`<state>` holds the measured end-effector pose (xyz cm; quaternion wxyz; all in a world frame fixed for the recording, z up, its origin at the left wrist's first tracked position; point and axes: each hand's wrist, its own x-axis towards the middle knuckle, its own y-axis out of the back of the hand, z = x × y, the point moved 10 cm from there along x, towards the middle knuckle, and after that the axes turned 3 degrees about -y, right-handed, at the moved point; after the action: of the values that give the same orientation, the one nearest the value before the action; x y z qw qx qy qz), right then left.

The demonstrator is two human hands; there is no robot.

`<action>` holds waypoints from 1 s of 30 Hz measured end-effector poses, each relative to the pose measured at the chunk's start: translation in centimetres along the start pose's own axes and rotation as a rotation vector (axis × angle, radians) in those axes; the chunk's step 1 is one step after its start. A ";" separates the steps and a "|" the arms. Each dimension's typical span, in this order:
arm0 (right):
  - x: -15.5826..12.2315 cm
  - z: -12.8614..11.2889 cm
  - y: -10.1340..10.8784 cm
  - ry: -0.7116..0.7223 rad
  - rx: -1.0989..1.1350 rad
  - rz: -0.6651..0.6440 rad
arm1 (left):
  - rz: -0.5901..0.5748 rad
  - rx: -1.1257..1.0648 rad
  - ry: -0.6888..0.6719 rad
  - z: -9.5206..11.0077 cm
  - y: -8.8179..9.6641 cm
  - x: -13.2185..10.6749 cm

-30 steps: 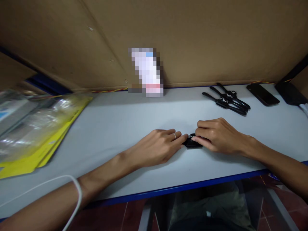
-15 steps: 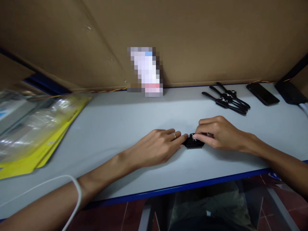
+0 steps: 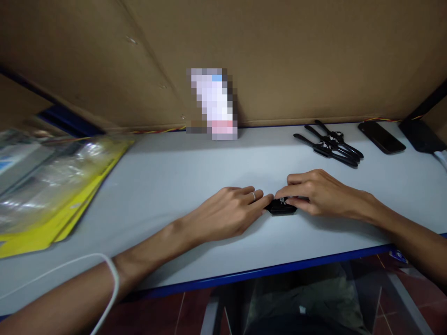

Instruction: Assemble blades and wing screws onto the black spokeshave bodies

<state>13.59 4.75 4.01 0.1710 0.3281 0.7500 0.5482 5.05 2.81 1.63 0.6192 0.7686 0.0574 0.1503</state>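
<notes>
A small black part (image 3: 281,207) with a bit of metal on top lies on the pale grey table (image 3: 167,186), between my two hands. My left hand (image 3: 226,211), a ring on one finger, rests palm down with its fingertips against the part's left end. My right hand (image 3: 314,191) is curled over the part's right side, with thumb and fingers pinching it. Most of the part is hidden under my fingers.
Several black watch-like pieces with straps (image 3: 330,143) lie at the back right, beside a dark phone (image 3: 382,136) and another black object (image 3: 421,134). Clear bags on yellow sheets (image 3: 52,186) cover the left. A white cable (image 3: 104,274) crosses my left forearm. Cardboard walls stand behind.
My right hand has shifted slightly over the black part, its fingers moving a little left and lower. My left hand has stayed where it was.
</notes>
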 end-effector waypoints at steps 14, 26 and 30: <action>0.2 0.0 -0.1 -0.035 -0.037 -0.005 | 0.012 0.007 -0.016 0.1 0.1 -0.1; -0.2 0.1 0.1 -0.004 0.074 -0.033 | 0.046 -0.040 0.033 -1.1 0.3 0.0; 0.0 0.2 0.0 -0.012 0.122 -0.036 | 0.050 -0.089 0.040 -1.5 0.1 -0.1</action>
<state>13.72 4.88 4.00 0.1648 0.3276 0.7868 0.4965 4.51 4.17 2.04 0.6476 0.7383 0.0439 0.1833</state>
